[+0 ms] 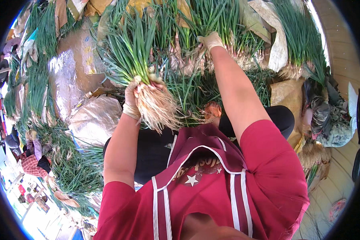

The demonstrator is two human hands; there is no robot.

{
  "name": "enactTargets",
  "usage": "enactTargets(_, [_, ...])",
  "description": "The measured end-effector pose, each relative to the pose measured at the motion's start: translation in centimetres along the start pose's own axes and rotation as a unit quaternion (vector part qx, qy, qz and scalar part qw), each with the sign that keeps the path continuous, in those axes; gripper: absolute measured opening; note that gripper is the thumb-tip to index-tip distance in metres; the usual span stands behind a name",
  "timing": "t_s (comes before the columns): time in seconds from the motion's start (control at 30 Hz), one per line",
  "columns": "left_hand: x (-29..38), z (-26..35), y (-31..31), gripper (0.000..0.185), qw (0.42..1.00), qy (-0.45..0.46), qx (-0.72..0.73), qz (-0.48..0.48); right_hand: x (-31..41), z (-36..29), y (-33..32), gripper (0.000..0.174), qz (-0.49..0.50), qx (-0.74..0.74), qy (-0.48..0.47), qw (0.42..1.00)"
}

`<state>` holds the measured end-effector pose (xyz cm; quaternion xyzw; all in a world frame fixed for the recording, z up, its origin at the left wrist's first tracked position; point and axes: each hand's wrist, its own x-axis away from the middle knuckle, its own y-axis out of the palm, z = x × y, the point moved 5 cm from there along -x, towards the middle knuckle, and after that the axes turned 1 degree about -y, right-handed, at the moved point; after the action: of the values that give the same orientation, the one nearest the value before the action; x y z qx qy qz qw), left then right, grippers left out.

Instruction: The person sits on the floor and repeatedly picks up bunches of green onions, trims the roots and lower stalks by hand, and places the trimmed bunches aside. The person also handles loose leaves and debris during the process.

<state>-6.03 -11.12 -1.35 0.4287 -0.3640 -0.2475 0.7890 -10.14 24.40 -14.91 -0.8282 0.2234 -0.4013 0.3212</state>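
Note:
My left hand [132, 97], in a pale glove, is closed around a thick bunch of green onions [142, 79] just above the roots. Its pale, stringy roots hang toward my lap and its long green leaves point away from me. My right hand [212, 41], gloved too, reaches forward into a row of green onions [225, 21]. Its fingers are at the lower stems, partly hidden among the plants, so its hold is unclear. Loose green leaves [198, 90] lie between the row and my legs.
Crumpled sacking [97, 117] lies at left beside a wet plastic sheet [67, 72]. A pale cloth strip [277, 45] and upright onion bundles [300, 39] stand at right. One person in camouflage [333, 123] is at right; another in a checked garment [34, 165] is at left, near piled leaves.

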Motion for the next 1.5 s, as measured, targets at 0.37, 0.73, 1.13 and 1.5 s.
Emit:
enactTargets(0.37, [1.3,-2.6,-0.8,0.057,0.994,-0.079,-0.076,0.026,18.2,3.2,4.6,0.015,-0.169,-0.445,-0.048,0.878])
enactTargets(0.73, [1.6,-2.0,0.7,0.045,0.996,-0.047,-0.072,0.029,18.9,-1.9,8.5,0.018,0.007,0.182,-0.371,0.910])
enactTargets(1.13, [1.4,1.2,1.9,0.043,0.981,0.013,0.176,-0.078,10.3,3.7,2.8,0.057,-0.140,0.143,-0.097,0.975])
enactTargets(1.5, [1.0,0.1,-0.1,0.049,0.996,0.021,0.052,-0.076,20.3,1.8,0.3,0.012,0.060,-0.401,-0.231,0.884])
